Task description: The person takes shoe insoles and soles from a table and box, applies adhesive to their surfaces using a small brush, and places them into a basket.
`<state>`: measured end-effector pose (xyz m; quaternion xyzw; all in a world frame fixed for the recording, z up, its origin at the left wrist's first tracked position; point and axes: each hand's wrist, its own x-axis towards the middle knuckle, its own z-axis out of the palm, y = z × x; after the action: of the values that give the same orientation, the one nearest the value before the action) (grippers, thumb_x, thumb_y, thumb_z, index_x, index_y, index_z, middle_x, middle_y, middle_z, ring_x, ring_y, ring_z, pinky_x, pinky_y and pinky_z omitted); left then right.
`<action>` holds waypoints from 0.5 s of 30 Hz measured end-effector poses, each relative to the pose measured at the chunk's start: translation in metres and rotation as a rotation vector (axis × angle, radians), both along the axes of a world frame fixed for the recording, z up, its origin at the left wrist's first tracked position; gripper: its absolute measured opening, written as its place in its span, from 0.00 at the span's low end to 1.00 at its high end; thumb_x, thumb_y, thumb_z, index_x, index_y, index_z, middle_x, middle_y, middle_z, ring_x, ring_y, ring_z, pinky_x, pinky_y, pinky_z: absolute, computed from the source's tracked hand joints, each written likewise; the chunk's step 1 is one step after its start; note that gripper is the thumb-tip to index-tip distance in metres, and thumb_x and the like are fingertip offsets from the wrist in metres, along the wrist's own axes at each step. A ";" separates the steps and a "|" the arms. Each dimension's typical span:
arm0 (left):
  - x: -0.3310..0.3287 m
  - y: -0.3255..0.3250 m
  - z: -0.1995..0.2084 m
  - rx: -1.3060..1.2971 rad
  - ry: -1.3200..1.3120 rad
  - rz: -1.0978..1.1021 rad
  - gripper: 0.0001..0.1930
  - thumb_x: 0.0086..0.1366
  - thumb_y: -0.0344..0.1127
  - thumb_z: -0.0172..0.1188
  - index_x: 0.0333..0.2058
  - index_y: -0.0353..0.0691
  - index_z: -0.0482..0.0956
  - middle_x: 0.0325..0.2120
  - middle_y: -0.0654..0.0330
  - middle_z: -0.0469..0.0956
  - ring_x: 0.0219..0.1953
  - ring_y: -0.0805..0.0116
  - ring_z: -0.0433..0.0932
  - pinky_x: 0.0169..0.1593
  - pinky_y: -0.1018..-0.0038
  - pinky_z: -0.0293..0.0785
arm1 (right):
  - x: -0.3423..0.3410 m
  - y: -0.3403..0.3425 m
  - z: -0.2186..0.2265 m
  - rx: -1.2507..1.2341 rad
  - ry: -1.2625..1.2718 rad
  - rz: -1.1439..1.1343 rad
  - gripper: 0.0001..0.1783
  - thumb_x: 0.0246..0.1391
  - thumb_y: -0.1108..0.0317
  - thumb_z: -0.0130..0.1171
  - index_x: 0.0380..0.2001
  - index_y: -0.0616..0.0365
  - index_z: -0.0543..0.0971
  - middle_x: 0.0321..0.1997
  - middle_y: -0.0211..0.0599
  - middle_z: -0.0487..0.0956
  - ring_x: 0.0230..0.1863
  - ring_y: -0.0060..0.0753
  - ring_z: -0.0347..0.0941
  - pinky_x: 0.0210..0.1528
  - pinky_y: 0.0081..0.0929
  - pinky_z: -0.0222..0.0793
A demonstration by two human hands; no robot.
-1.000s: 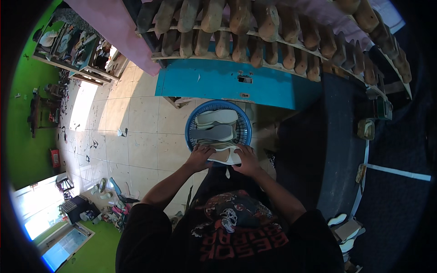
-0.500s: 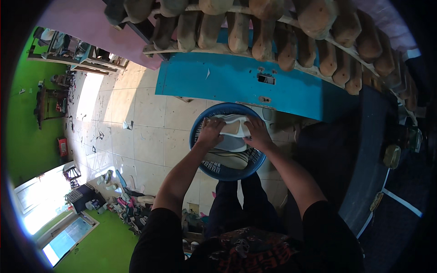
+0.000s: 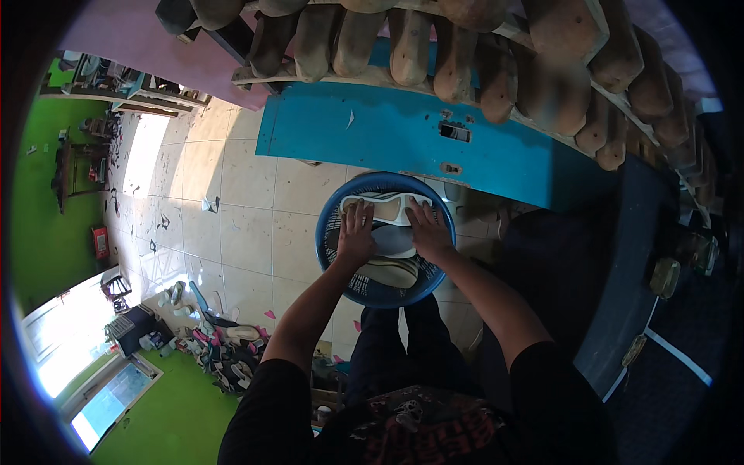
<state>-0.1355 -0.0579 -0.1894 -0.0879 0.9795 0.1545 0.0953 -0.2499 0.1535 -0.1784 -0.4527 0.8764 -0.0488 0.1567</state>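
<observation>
The left hand (image 3: pixel 356 239) and right hand (image 3: pixel 430 235) rest at opposite ends of a white-edged sole (image 3: pixel 390 210), inside the far side of a round blue basket (image 3: pixel 322 240); the fingers are spread and nearly straight over it, not curled round (the thumbs are hard to make out); that two-ended hold presumably keeps the long piece level; a grey sole (image 3: pixel 394 245) and cream soles (image 3: pixel 391 275) lie nearer the body, all crosswise, probably because rows fit the bowl neatly; the basket stands before a turquoise panel (image 3: pixel 364 116), seemingly for easy reach.
</observation>
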 end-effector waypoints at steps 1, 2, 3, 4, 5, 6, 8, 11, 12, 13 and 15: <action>0.003 0.000 0.001 0.024 -0.038 -0.013 0.46 0.55 0.35 0.63 0.73 0.40 0.55 0.73 0.45 0.49 0.75 0.39 0.49 0.74 0.42 0.49 | 0.000 -0.001 0.000 0.007 -0.063 -0.016 0.37 0.55 0.65 0.61 0.68 0.58 0.66 0.79 0.44 0.53 0.79 0.53 0.46 0.76 0.58 0.47; 0.006 0.000 0.001 0.045 -0.075 -0.024 0.48 0.55 0.36 0.64 0.74 0.41 0.52 0.74 0.44 0.47 0.75 0.38 0.48 0.74 0.41 0.49 | 0.000 -0.003 0.001 0.010 -0.126 -0.031 0.38 0.54 0.67 0.61 0.69 0.58 0.65 0.80 0.44 0.51 0.80 0.54 0.44 0.77 0.58 0.45; 0.009 0.000 0.001 0.041 -0.074 -0.026 0.48 0.55 0.36 0.64 0.74 0.41 0.52 0.74 0.44 0.47 0.75 0.38 0.48 0.74 0.41 0.49 | 0.001 -0.004 0.003 0.007 -0.125 -0.032 0.38 0.54 0.67 0.61 0.69 0.58 0.65 0.80 0.44 0.51 0.80 0.54 0.44 0.77 0.58 0.45; 0.011 0.000 0.001 0.045 -0.091 -0.028 0.49 0.56 0.38 0.63 0.74 0.42 0.50 0.75 0.44 0.46 0.76 0.38 0.46 0.74 0.41 0.48 | 0.004 -0.005 0.005 0.025 -0.157 -0.024 0.39 0.53 0.67 0.61 0.70 0.58 0.64 0.80 0.44 0.50 0.81 0.55 0.41 0.79 0.58 0.42; 0.011 0.001 0.000 0.049 -0.105 -0.032 0.49 0.57 0.39 0.63 0.75 0.42 0.49 0.75 0.44 0.44 0.76 0.37 0.44 0.74 0.41 0.48 | 0.005 -0.004 0.005 0.043 -0.185 -0.019 0.40 0.53 0.68 0.61 0.70 0.58 0.63 0.80 0.44 0.49 0.82 0.56 0.39 0.80 0.57 0.40; 0.010 0.002 -0.001 0.047 -0.102 -0.038 0.49 0.57 0.39 0.63 0.75 0.42 0.49 0.75 0.44 0.44 0.76 0.37 0.44 0.74 0.41 0.48 | 0.007 -0.005 0.005 0.041 -0.181 -0.024 0.40 0.53 0.68 0.61 0.70 0.58 0.63 0.80 0.44 0.49 0.82 0.56 0.39 0.80 0.57 0.40; 0.008 0.008 -0.001 0.068 -0.223 0.033 0.52 0.59 0.45 0.64 0.76 0.44 0.44 0.77 0.43 0.39 0.78 0.36 0.37 0.75 0.41 0.44 | 0.012 -0.010 0.006 0.080 -0.209 -0.061 0.43 0.50 0.67 0.63 0.71 0.58 0.62 0.81 0.45 0.47 0.82 0.58 0.35 0.81 0.54 0.38; -0.004 0.014 0.001 0.106 -0.371 0.074 0.55 0.59 0.52 0.64 0.77 0.45 0.40 0.78 0.43 0.32 0.78 0.36 0.30 0.76 0.42 0.41 | 0.008 -0.015 0.009 0.142 -0.287 -0.058 0.50 0.46 0.64 0.68 0.72 0.59 0.60 0.83 0.48 0.43 0.83 0.59 0.31 0.81 0.55 0.36; -0.007 0.013 0.002 0.101 -0.372 0.071 0.55 0.59 0.52 0.64 0.77 0.45 0.40 0.78 0.43 0.32 0.78 0.36 0.30 0.76 0.42 0.41 | 0.007 -0.016 0.010 0.138 -0.287 -0.062 0.50 0.46 0.64 0.68 0.72 0.59 0.60 0.83 0.48 0.43 0.83 0.59 0.31 0.81 0.55 0.36; -0.010 0.011 0.003 0.106 -0.444 0.045 0.56 0.60 0.54 0.64 0.77 0.46 0.39 0.78 0.44 0.29 0.78 0.37 0.29 0.76 0.42 0.40 | 0.005 -0.016 0.011 0.182 -0.271 -0.030 0.53 0.43 0.64 0.70 0.73 0.59 0.59 0.82 0.50 0.42 0.83 0.60 0.31 0.81 0.54 0.35; -0.018 0.008 0.004 0.109 -0.515 0.016 0.56 0.61 0.57 0.63 0.77 0.47 0.38 0.78 0.45 0.26 0.78 0.38 0.27 0.76 0.43 0.38 | 0.005 -0.014 0.008 0.224 -0.253 -0.002 0.56 0.40 0.63 0.72 0.73 0.60 0.58 0.82 0.51 0.42 0.83 0.61 0.31 0.81 0.53 0.35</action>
<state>-0.1537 -0.0496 -0.1853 -0.1270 0.9124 0.1802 0.3449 -0.2447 0.1395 -0.1701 -0.4217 0.8502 -0.0078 0.3152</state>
